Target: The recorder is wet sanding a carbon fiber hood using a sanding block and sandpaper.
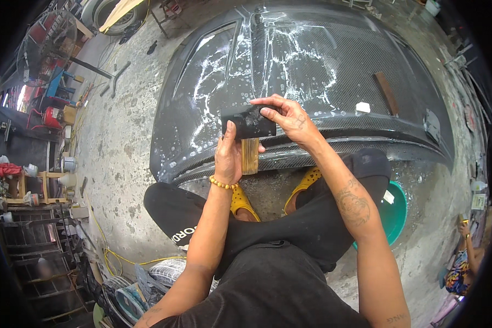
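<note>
Over the near edge of a black carbon-fibre car hood (pixel 361 60), both of my hands work on a dark sheet of sandpaper (pixel 251 121). My left hand (pixel 228 156) is closed round a wooden block (pixel 250 157) and the sheet's left side, thumb in front. The block's lower end sticks out below the sheet. My right hand (pixel 290 117) pinches the sheet's right part between thumb and fingers, with the index finger stretched along its top edge. White, milky streaks and droplets wet the hood's left and middle.
On the hood's right lie a brown bar (pixel 386 94) and a small white piece (pixel 362 107). A green basin (pixel 397 210) stands by my right knee. A fan (pixel 46 46) and a tire (pixel 117 16) are far left. Another person (pixel 464 268) shows at the right edge.
</note>
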Tool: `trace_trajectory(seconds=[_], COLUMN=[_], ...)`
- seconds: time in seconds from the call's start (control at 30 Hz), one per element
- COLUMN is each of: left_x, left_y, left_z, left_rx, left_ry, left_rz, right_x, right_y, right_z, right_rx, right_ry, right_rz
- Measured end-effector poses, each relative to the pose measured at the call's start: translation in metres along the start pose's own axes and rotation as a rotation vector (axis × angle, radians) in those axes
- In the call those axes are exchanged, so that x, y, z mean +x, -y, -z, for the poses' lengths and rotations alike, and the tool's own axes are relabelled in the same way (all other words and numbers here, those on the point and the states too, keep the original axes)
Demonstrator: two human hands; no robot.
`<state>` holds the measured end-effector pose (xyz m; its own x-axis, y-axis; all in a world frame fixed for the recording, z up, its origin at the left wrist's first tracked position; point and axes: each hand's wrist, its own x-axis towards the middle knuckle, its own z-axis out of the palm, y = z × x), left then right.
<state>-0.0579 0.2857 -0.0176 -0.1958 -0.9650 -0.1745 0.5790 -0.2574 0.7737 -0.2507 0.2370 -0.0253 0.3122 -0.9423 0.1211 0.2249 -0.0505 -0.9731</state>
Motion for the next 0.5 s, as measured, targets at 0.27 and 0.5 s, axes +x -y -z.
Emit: trace_trajectory(seconds=[0.27,0.5], left_x=[-0.002,-0.015], left_y=[-0.007,-0.013], left_z=[-0.002,0.016], left_rx=[0.131,-0.007], left_ry=[-0.031,0.245], left_rz=[-0.009,0.159], right_x=[-0.003,-0.008], right_y=[-0.007,-0.015], right_z=[0.002,0.010], right_rx=[-0.233,-0.333], right_ry=[-0.188,-0.106], right_rz=[-0.102,-0.156])
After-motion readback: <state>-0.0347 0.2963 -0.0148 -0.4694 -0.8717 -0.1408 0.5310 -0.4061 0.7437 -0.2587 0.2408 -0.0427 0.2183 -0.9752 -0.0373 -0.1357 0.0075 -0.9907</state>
